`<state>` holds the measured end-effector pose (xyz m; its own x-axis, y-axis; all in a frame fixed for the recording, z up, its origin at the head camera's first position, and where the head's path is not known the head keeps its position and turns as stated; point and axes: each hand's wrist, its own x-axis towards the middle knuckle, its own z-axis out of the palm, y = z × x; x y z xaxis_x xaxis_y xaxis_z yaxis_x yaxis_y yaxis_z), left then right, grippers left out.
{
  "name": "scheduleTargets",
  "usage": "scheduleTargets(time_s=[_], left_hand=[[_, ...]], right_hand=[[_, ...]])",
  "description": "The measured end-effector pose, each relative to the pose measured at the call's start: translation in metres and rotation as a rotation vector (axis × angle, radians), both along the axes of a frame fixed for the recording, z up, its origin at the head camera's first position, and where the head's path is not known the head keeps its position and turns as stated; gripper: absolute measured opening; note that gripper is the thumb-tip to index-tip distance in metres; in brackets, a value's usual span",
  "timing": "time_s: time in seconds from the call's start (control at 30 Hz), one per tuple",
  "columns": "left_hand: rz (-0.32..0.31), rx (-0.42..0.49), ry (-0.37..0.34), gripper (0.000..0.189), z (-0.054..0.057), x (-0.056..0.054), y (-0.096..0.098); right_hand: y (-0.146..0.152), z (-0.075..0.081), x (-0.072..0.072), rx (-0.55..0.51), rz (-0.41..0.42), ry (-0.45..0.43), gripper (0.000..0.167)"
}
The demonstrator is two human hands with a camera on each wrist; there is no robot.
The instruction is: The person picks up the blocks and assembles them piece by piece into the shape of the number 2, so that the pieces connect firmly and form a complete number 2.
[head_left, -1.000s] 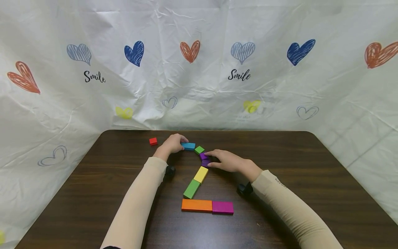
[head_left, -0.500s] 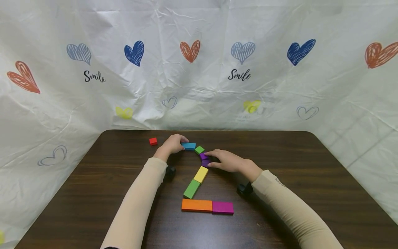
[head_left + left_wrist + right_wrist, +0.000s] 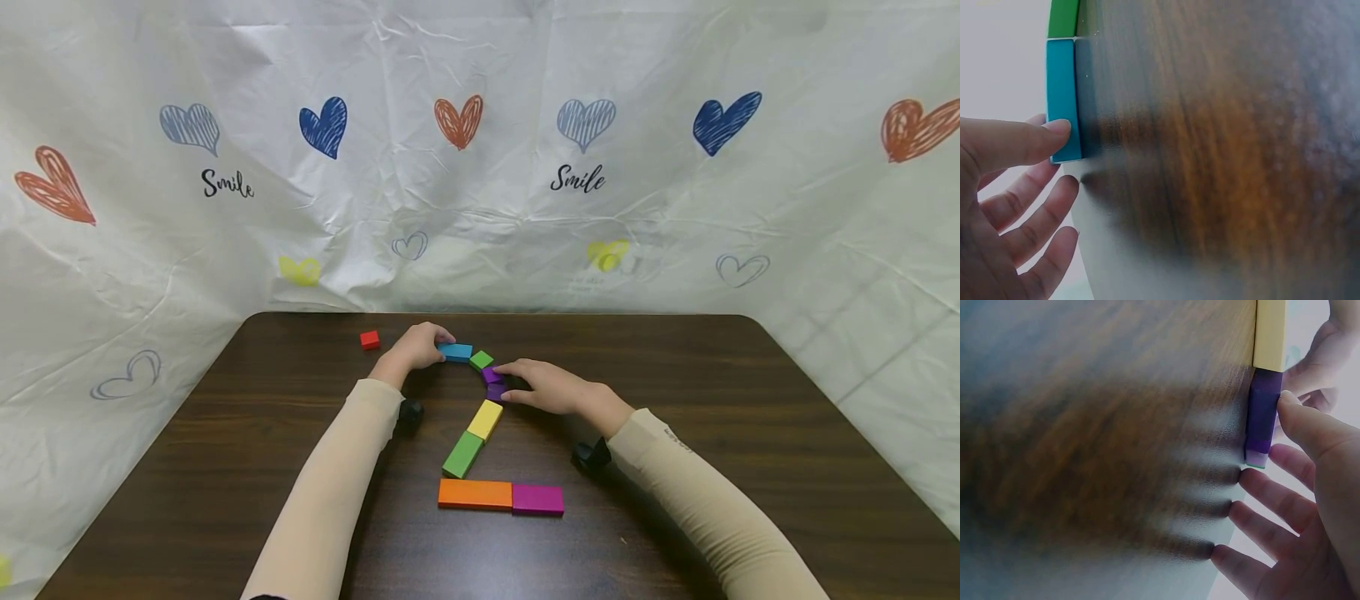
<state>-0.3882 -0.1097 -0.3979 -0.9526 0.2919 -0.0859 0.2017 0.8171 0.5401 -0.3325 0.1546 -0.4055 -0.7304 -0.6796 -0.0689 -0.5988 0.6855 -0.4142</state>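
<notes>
At the far side of the table, my left hand pinches the left end of a blue rectangular block. In the left wrist view the thumb lies across the blue block's near face, with other fingers behind. A small green block sits at its right end. Two small purple blocks follow, curving toward me. My right hand touches them from the right, index finger at the farther one and thumb at the nearer one. Its remaining fingers spread straight along the table in the right wrist view.
A yellow block and a longer green block form a slanting line below the purple ones. Nearer lie an orange block and a magenta block, end to end. A red block sits apart at the far left.
The blue block has shifted very slightly right, toward the small green block, over the past second. Both hands otherwise keep their places.
</notes>
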Motion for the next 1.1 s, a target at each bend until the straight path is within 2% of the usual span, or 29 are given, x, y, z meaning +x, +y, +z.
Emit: scheduleTargets(time_s=[0.37, 0.73, 1.1], left_hand=[[-0.006, 0.024, 0.014, 0.034, -0.0022, -0.0011, -0.0026], [-0.039, 0.012, 0.032, 0.034, -0.0055, -0.0076, -0.0047], [-0.034, 0.005, 0.043, 0.035, -0.0054, -0.0029, -0.0032]], right_hand=[[0.0004, -0.0016, -0.0006, 0.001, -0.002, -0.002, 0.053], [0.0001, -0.0020, -0.0018, 0.002, 0.003, 0.005, 0.053], [-0.0003, 0.0008, 0.0015, -0.004, -0.005, -0.020, 0.053]])
